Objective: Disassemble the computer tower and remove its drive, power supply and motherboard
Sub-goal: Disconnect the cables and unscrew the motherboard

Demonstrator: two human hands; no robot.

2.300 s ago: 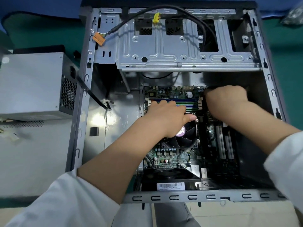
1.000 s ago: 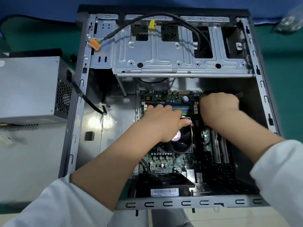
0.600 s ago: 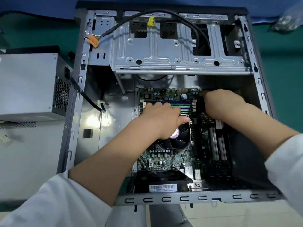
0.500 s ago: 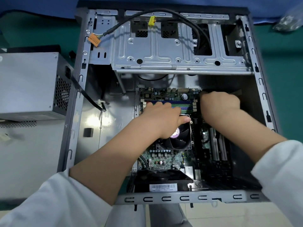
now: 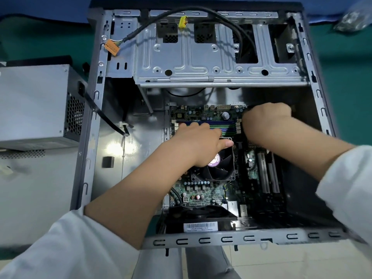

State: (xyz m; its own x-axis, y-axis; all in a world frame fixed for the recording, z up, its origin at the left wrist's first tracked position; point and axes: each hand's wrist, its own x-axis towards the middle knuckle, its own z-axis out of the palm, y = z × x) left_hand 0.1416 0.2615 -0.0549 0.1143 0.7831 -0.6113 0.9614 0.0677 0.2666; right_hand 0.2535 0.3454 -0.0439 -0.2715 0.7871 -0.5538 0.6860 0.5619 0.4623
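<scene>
The open computer tower [image 5: 94, 121] lies on its side. Its green motherboard [image 5: 201, 191] sits on the case floor with a black CPU fan [image 5: 220, 168] on it. My left hand [image 5: 197, 141] rests on the fan, fingers reaching onto the memory slots and thumb on the fan's corner. My right hand [image 5: 265, 121] is curled at the board's far right corner and grips there; its fingertips are hidden. The grey power supply [image 5: 36, 105] stands outside the case on the left.
A bare metal drive cage [image 5: 201, 63] spans the far end of the case. A black cable with an orange plug [image 5: 112, 47] and a yellow plug [image 5: 183, 21] lies loose over it. A rear fan [image 5: 201, 216] is nearest me. A grey panel [image 5: 30, 188] lies under the power supply.
Both hands stay at the same spots on the board. My right hand has shifted slightly back and forth at the corner. The view has wobbled a little.
</scene>
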